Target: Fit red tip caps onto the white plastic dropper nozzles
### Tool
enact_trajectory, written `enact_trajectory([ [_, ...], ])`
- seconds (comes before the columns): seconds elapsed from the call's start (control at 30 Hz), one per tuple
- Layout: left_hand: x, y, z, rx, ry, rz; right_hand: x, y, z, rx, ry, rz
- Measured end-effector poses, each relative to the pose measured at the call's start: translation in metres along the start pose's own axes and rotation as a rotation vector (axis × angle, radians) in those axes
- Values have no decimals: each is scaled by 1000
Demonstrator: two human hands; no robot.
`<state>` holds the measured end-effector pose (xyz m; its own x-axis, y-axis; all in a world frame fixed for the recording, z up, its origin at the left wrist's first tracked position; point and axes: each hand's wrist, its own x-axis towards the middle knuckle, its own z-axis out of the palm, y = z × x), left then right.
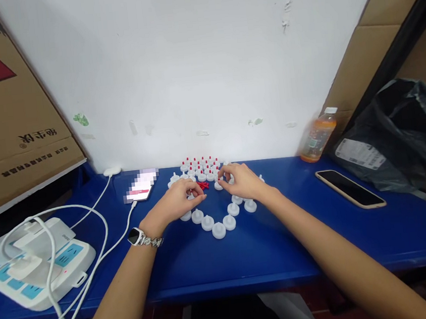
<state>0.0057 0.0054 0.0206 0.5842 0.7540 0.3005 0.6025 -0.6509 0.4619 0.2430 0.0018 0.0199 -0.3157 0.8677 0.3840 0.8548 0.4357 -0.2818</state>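
A: Surface?
B: I see a blue desk (pixel 283 243) against a white wall (pixel 195 60), cardboard both sides.
A: Hands?
B: Left hand (pixel 181 199) and right hand (pixel 240 179) each pinch small pieces over the white candle caps (pixel 219 229) at desk centre.

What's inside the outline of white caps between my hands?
A small pile of red pieces lies on the blue table inside the white caps. The left hand and right hand cover the outline's upper sides.
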Motion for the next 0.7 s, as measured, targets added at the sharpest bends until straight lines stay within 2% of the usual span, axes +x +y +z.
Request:
enact_trajectory([
  [0.13,-1,1,2,-17,21,19,-9,-2,-11,-76,-166,14],
  [0.23,0,3,4,-17,22,35,-11,-3,-12,-124,-219,1],
  [0.43,1,6,5,-6,36,45,-13,-13,-15,-282,-195,26],
  [0.6,-1,7,4,18,45,51,-14,-15,-10,-361,-251,1],
  [0.7,-1,8,5,43,50,48,-11,-17,-3,-337,-165,-14],
])
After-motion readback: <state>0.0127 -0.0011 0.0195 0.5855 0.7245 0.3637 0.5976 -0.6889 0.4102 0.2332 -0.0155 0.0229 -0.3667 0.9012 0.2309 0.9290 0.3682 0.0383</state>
